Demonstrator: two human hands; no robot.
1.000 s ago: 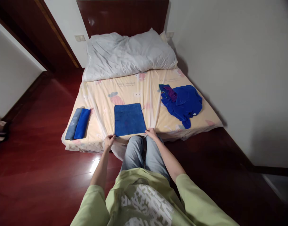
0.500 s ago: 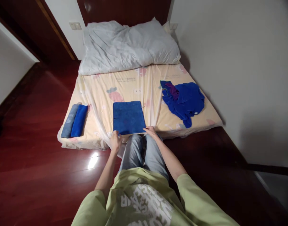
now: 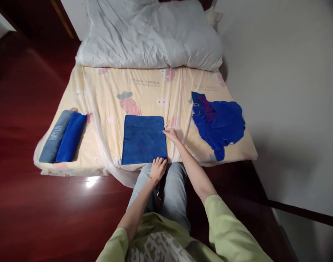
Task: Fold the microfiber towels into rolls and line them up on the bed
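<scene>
A folded dark blue towel (image 3: 144, 139) lies flat on the near middle of the mattress (image 3: 147, 94). My left hand (image 3: 157, 169) rests at the towel's near right corner, fingers curled onto its edge. My right hand (image 3: 170, 135) touches the towel's right edge near the far corner, fingers pinched there. My knees in grey jeans are against the mattress front.
Two rolled towels, one grey (image 3: 53, 137) and one blue (image 3: 71, 137), lie at the mattress's left edge. A heap of blue cloth (image 3: 218, 123) sits at the right. A white pillow (image 3: 152, 34) lies at the head. Dark red wood floor surrounds the mattress; a white wall stands on the right.
My left hand crossed from the towel's near left corner to its near right corner. My right hand slid up the right edge. The view moved closer and lower over the mattress.
</scene>
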